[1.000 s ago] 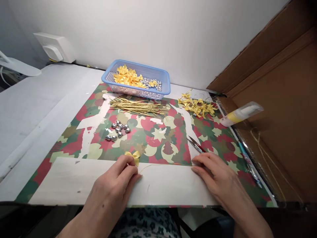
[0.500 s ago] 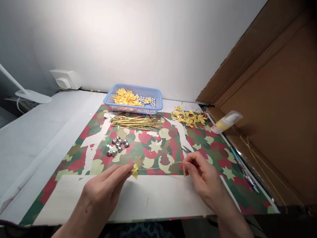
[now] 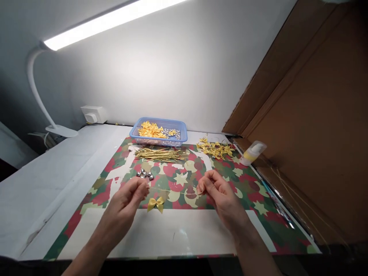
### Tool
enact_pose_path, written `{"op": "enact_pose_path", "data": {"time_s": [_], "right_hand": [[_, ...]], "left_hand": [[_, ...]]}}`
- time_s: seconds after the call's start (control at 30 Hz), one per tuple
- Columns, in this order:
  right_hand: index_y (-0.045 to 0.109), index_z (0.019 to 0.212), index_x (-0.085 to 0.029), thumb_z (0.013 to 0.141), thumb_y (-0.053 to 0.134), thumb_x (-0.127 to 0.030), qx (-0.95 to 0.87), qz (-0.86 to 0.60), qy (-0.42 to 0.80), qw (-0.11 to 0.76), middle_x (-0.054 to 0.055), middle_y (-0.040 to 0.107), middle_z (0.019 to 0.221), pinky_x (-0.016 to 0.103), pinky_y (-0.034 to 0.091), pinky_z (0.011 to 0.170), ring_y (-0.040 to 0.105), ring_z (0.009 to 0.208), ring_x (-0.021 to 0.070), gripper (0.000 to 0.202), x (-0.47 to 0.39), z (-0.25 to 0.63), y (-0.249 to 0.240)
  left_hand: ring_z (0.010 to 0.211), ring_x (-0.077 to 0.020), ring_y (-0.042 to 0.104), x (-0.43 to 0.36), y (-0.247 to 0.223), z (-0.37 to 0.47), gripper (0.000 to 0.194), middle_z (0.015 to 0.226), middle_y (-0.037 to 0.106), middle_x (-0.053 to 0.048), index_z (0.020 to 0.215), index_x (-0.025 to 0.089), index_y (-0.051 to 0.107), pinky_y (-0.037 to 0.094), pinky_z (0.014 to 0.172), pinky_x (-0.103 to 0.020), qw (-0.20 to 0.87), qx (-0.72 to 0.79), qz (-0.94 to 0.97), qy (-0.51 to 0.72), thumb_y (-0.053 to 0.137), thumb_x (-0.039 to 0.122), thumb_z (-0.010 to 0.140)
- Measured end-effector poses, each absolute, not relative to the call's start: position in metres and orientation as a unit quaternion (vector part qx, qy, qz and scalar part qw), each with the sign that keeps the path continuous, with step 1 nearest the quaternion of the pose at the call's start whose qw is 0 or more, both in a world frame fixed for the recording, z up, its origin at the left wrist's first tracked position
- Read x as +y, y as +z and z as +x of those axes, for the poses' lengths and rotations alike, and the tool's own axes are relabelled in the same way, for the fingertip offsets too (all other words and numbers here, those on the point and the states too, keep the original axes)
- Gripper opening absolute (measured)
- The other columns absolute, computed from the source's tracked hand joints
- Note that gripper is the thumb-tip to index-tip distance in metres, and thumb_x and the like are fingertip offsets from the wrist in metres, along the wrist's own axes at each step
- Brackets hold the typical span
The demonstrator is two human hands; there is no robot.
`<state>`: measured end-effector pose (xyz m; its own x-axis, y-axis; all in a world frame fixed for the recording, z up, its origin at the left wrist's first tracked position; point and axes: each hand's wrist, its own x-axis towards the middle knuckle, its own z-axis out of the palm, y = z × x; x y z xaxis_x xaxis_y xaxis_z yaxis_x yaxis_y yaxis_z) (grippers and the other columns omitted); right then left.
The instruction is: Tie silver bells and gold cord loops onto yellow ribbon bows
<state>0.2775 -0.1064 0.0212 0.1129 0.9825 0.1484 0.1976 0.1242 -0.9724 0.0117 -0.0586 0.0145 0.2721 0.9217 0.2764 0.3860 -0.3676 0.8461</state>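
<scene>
A thin gold twist tie (image 3: 172,191) stretches nearly level between my two hands above the patterned paper. My left hand (image 3: 126,199) is closed, thumb and fingers pinching its left end. The right end is in the pinched fingertips of my right hand (image 3: 220,195). Just below and right of my left fingertips lies a yellow ribbon bow (image 3: 155,204), apart from both hands. Behind my left hand sit several silver jingle bells (image 3: 145,174), partly hidden by it. A bundle of gold twist ties (image 3: 161,154) lies farther back.
A blue basket (image 3: 185,135) at the back holds yellow bows and silver bells. Finished-looking bows with ties (image 3: 215,148) are piled at the back right, beside a pump bottle (image 3: 252,153). Cardboard (image 3: 301,126) walls the right side; a white lamp (image 3: 37,92) stands left.
My left hand has let go of the yellow bow, which now lies on the paper, and pinches the tie. My right hand has moved left. The view has tilted up, showing the lamp.
</scene>
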Motion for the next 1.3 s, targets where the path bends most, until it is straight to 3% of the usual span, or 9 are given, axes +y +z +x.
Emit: {"op": "enact_pose_path", "data": {"time_s": [0.17, 0.27, 0.37, 0.5, 0.57, 0.7, 0.87, 1.03, 1.3], "right_hand": [[0.052, 0.087, -0.022, 0.104, 0.05, -0.043, -0.587, -0.538, 0.373, 0.476, -0.003, 0.054, 0.071, 0.026, 0.045, 0.06, 0.052, 0.062, 0.0138, 0.027, -0.114, 0.279, 0.015], [0.066, 0.089, -0.021, 0.1, 0.058, -0.031, -0.637, -0.541, 0.33, 0.439, 0.0, 0.061, 0.073, 0.026, 0.045, 0.062, 0.058, 0.066, 0.0158, 0.017, -0.124, 0.28, 0.012], [0.07, 0.085, -0.022, 0.096, 0.059, -0.022, -0.672, -0.542, 0.261, 0.431, 0.001, 0.065, 0.076, 0.028, 0.043, 0.064, 0.058, 0.069, 0.0174, 0.016, -0.135, 0.279, 0.01], [0.065, 0.085, -0.024, 0.102, 0.051, -0.024, -0.667, -0.55, 0.182, 0.468, 0.003, 0.061, 0.083, 0.031, 0.044, 0.071, 0.056, 0.077, 0.0197, 0.022, -0.148, 0.276, 0.015], [0.061, 0.085, -0.024, 0.104, 0.05, -0.031, -0.646, -0.548, 0.177, 0.501, 0.005, 0.06, 0.09, 0.031, 0.046, 0.074, 0.058, 0.085, 0.0207, 0.023, -0.154, 0.273, 0.022], [0.062, 0.077, -0.022, 0.101, 0.061, -0.043, -0.521, -0.485, 0.315, 0.629, 0.005, 0.063, 0.099, 0.029, 0.053, 0.075, 0.064, 0.089, 0.019, 0.032, -0.159, 0.261, 0.042], [0.065, 0.077, -0.021, 0.094, 0.073, -0.04, -0.421, -0.346, 0.496, 0.676, 0.001, 0.067, 0.08, 0.024, 0.054, 0.058, 0.065, 0.066, 0.0133, 0.027, -0.15, 0.238, 0.059], [0.07, 0.081, -0.02, 0.097, 0.071, -0.031, -0.457, -0.267, 0.523, 0.668, -0.001, 0.07, 0.07, 0.027, 0.055, 0.058, 0.063, 0.052, 0.0112, 0.02, -0.144, 0.223, 0.062], [0.071, 0.079, -0.024, 0.093, 0.076, -0.037, -0.438, -0.309, 0.495, 0.684, -0.003, 0.071, 0.066, 0.026, 0.048, 0.051, 0.053, 0.042, 0.0081, 0.02, -0.141, 0.223, 0.07]], "left_hand": [[0.11, -0.026, 0.072, -0.067, 0.026, 0.02, 0.03, 0.103, 0.074, -0.008, 0.081, 0.022, 0.062, 0.062, 0.092, -0.043, 0.651, 0.32, 0.484, 0.49, 0.052, 0.038, 0.104], [0.088, -0.0172, 0.071, -0.071, 0.026, 0.02, 0.027, 0.086, 0.068, -0.001, 0.077, 0.024, 0.066, 0.063, 0.085, -0.034, 0.737, 0.273, 0.348, 0.511, 0.07, 0.043, 0.095], [0.071, -0.0128, 0.065, -0.072, 0.019, 0.015, 0.026, 0.084, 0.07, -0.001, 0.081, 0.023, 0.074, 0.062, 0.072, -0.026, 0.685, 0.332, 0.404, 0.507, 0.078, 0.047, 0.087], [0.081, -0.0202, 0.073, -0.073, 0.004, 0.01, 0.013, 0.095, 0.08, -0.007, 0.08, 0.021, 0.081, 0.063, 0.07, -0.026, 0.625, 0.384, 0.464, 0.497, 0.089, 0.031, 0.077], [0.091, -0.0243, 0.075, -0.075, -0.003, 0.01, 0.002, 0.101, 0.081, -0.008, 0.085, 0.022, 0.082, 0.064, 0.076, -0.029, 0.512, 0.39, 0.576, 0.503, 0.081, 0.023, 0.083], [0.077, -0.0169, 0.073, -0.086, -0.003, 0.017, 0.026, 0.096, 0.076, -0.005, 0.09, 0.023, 0.071, 0.059, 0.07, -0.023, 0.298, 0.285, 0.826, 0.384, 0.05, 0.008, 0.096], [0.072, -0.0157, 0.068, -0.096, 0.011, 0.025, 0.033, 0.093, 0.071, -0.005, 0.09, 0.022, 0.062, 0.057, 0.067, -0.023, 0.261, 0.253, 0.897, 0.253, 0.038, -0.001, 0.091], [0.082, -0.0195, 0.077, -0.082, 0.009, 0.027, 0.023, 0.099, 0.08, -0.008, 0.087, 0.021, 0.072, 0.06, 0.073, -0.026, 0.263, 0.296, 0.83, 0.393, 0.054, 0.01, 0.096], [0.077, -0.0221, 0.078, -0.065, 0.017, 0.027, 0.017, 0.086, 0.082, -0.006, 0.075, 0.021, 0.073, 0.062, 0.07, -0.032, 0.333, 0.343, 0.773, 0.417, 0.069, 0.017, 0.092]]}}
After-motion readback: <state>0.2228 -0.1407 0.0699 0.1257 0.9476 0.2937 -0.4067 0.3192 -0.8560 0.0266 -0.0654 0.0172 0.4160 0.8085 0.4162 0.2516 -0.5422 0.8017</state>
